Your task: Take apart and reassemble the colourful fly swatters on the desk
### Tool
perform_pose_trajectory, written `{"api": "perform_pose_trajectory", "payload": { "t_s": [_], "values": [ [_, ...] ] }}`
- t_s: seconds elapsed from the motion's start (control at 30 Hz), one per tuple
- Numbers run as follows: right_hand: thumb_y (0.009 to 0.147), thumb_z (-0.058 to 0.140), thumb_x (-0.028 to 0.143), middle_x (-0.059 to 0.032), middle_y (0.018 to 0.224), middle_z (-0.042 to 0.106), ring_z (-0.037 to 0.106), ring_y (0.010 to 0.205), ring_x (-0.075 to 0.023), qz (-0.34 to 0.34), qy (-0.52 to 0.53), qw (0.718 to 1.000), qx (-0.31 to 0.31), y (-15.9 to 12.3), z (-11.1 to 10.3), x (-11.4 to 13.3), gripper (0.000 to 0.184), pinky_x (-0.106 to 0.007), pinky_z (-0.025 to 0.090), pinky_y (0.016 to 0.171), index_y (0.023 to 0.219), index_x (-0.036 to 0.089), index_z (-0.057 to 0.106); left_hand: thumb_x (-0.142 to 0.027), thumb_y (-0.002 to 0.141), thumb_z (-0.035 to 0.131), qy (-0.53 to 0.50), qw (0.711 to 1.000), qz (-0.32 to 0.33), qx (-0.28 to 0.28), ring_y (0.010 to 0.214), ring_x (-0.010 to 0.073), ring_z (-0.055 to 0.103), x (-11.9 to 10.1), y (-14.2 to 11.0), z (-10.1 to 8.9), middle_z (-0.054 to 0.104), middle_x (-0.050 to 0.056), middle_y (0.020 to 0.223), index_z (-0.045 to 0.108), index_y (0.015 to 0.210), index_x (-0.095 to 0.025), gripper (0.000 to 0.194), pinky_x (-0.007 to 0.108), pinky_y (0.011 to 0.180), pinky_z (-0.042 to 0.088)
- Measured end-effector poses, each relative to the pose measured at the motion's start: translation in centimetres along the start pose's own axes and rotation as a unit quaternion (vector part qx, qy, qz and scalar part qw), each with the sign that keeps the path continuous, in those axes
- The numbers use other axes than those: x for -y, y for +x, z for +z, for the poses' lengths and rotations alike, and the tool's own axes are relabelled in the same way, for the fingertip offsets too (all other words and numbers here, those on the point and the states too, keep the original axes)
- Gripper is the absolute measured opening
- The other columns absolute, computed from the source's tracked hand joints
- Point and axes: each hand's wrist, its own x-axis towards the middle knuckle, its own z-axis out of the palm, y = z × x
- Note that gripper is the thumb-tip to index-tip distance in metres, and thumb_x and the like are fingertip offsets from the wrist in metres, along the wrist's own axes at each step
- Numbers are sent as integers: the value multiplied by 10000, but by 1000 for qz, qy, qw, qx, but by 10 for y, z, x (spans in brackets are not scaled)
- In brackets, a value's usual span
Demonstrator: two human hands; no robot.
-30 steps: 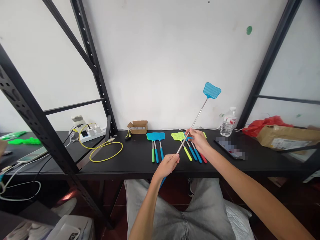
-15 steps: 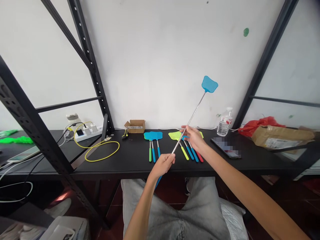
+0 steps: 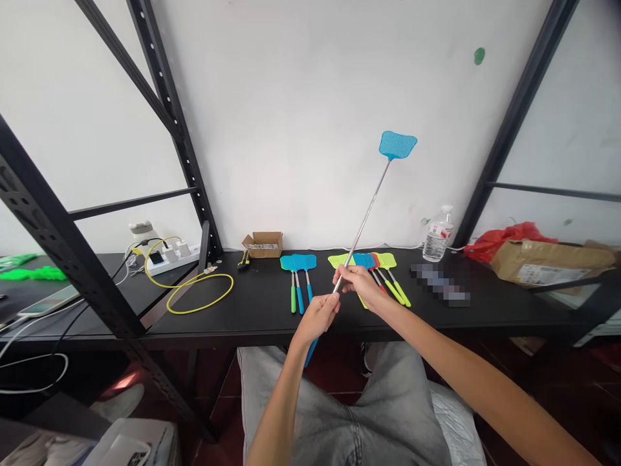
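Note:
A blue fly swatter (image 3: pixel 398 145) with a long, thin metal rod is held up at a slant over the table's front edge. Its blue handle end shows below my left hand (image 3: pixel 319 316), which is closed around the lower rod. My right hand (image 3: pixel 356 283) pinches the same rod just above the left. Behind the right hand lies a group of swatters with yellow-green, blue and red heads (image 3: pixel 387 260), partly covered by that hand. To the left, a smaller group of swatters with blue heads (image 3: pixel 303 262) and green or blue handles lies on the table.
On the black table (image 3: pixel 262 304) are a small open cardboard box (image 3: pixel 264 246), a looped yellow cable (image 3: pixel 198 310) and a power strip (image 3: pixel 179 255). At right stand a water bottle (image 3: pixel 437 236), a blurred phone (image 3: pixel 440 285) and a larger carton (image 3: pixel 548 265). Black metal posts (image 3: pixel 72 239) frame both sides.
My right hand has slid down the rod towards my left hand. The swatter head has moved up and slightly left, and more of the right-hand group of swatters shows.

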Motion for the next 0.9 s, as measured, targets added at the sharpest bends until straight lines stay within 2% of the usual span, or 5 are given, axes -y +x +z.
{"api": "perform_pose_trajectory", "payload": {
  "t_s": [0.13, 0.4, 0.57, 0.7, 0.9],
  "values": [
    [800, 638, 583, -60, 753, 661, 593, 716, -154, -15, -9, 1000, -20, 5, -9, 12, 416, -237, 433, 559, 668, 190, 670, -626, 938, 357, 4, 1000, 5, 2, 333, 58, 255, -2, 0, 2, 358, -82, 346, 450, 673, -187, 521, 215, 422, 198],
    [757, 697, 573, -62, 754, 675, 596, 686, -149, -12, 18, 999, -40, 10, -14, 14, 396, -233, 430, 535, 677, 186, 667, -635, 928, 361, 22, 1000, -8, 6, 330, 58, 264, -2, -3, 0, 353, -83, 346, 440, 660, -191, 524, 214, 421, 188],
    [764, 722, 506, -39, 763, 675, 602, 657, -140, -50, 113, 985, -120, 30, -51, 41, 308, -236, 444, 524, 780, 201, 687, -622, 920, 394, 33, 999, -22, 26, 318, 52, 257, -5, -7, -1, 324, -87, 348, 412, 626, -195, 518, 215, 406, 162],
    [796, 714, 422, -38, 782, 693, 614, 677, -136, -73, 95, 979, -167, 41, -80, 64, 222, -228, 441, 527, 777, 204, 677, -608, 931, 386, 32, 999, -14, 38, 330, 53, 251, -7, -6, 0, 314, -88, 356, 404, 627, -195, 514, 217, 411, 162],
    [815, 695, 362, -27, 733, 678, 600, 666, -128, -79, 121, 958, -247, 50, -94, 80, 181, -215, 429, 513, 732, 206, 655, -592, 942, 384, 23, 998, -7, 65, 344, 58, 251, -8, -5, 0, 308, -86, 361, 408, 632, -194, 505, 220, 424, 180]
  ]
}}
